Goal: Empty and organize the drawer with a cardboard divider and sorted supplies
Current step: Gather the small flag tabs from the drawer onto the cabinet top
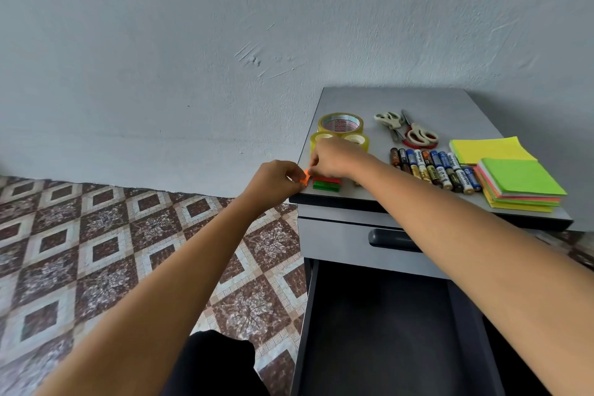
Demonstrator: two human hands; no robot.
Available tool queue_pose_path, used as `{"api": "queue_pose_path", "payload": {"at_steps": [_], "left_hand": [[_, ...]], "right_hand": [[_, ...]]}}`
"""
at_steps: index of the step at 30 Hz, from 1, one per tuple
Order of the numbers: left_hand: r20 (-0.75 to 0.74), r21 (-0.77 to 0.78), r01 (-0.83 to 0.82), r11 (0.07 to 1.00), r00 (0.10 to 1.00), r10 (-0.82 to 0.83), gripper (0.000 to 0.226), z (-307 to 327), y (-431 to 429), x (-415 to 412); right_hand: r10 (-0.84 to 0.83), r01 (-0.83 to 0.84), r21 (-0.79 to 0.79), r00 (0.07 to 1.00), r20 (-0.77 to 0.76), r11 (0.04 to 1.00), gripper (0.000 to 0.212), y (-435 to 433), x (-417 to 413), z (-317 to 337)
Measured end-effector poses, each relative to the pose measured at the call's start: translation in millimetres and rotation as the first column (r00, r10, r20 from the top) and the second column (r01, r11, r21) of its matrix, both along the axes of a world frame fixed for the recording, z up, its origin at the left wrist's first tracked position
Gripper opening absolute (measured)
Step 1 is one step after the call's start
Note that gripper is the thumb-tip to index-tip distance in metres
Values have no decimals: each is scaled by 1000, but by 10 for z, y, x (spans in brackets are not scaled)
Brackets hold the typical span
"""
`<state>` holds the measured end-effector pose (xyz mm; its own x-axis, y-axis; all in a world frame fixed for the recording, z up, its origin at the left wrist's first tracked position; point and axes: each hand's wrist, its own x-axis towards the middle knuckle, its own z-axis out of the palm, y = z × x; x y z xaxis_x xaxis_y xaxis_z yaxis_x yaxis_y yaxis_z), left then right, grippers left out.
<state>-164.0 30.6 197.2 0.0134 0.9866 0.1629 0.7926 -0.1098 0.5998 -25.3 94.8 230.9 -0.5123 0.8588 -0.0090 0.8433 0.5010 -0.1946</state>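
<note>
Left hand (273,182), right hand (334,157) both pinch orange piece (305,177) at cabinet top (418,100) front-left corner edge. Red-green stack (327,185) just beside, tape rolls (340,124) behind. Open drawer (385,331) below front edge.

Drawer (385,331) pulled open, its inside dark. On the top (418,100): three tape rolls (340,125) at 10 o'clock, two scissors (408,130) at 12, a battery row (434,170) mid-top, neon note stacks (517,177) at 3, and red and green strips (326,185) at 8. An orange tab (304,177) at 9 is pinched between left hand (273,180) and right hand (334,157).
</note>
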Motion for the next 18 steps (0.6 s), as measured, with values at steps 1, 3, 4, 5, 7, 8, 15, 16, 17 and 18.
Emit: {"api": "queue_pose_path", "payload": {"at_steps": [1, 3, 4, 5, 7, 8, 15, 16, 17, 18], "left_hand": [[-3, 6, -2, 1000, 1000, 2, 16, -2, 2, 4], [-5, 14, -5, 1000, 1000, 5, 16, 1, 3, 11], [-3, 15, -6, 1000, 1000, 6, 16, -1, 5, 13], [1, 17, -8, 1000, 1000, 8, 16, -3, 6, 14], [9, 21, -16, 1000, 1000, 16, 16, -12, 0, 18], [11, 22, -20, 1000, 1000, 19, 17, -17, -5, 23], [117, -5, -49, 999, 992, 49, 29, -30, -108, 56], [131, 8, -56, 998, 990, 54, 31, -39, -158, 76], [123, 38, -66, 997, 991, 61, 33, -57, -215, 100], [103, 82, -81, 993, 992, 72, 34, -96, -293, 140]], "right_hand": [[-5, 5, 3, 1000, -8, 1000, 20, -4, 4, -6], [-12, 12, 12, 1000, -27, 1000, 19, -8, 15, -16], [-14, 14, 18, 999, -35, 1000, 20, -9, 20, -20], [-14, 15, 25, 999, -43, 1000, 20, -12, 27, -22], [-11, 14, 44, 998, -68, 999, 21, -28, 45, -16], [-5, 10, 54, 996, -90, 998, 22, -39, 60, -9], [-54, 101, 121, 940, -338, 988, 22, -310, 352, 64], [-56, 117, 128, 914, -401, 985, 21, -410, 451, 53], [-58, 127, 121, 887, -458, 984, 21, -526, 559, 25], [-64, 133, 103, 862, -503, 986, 21, -665, 680, -29]]}}
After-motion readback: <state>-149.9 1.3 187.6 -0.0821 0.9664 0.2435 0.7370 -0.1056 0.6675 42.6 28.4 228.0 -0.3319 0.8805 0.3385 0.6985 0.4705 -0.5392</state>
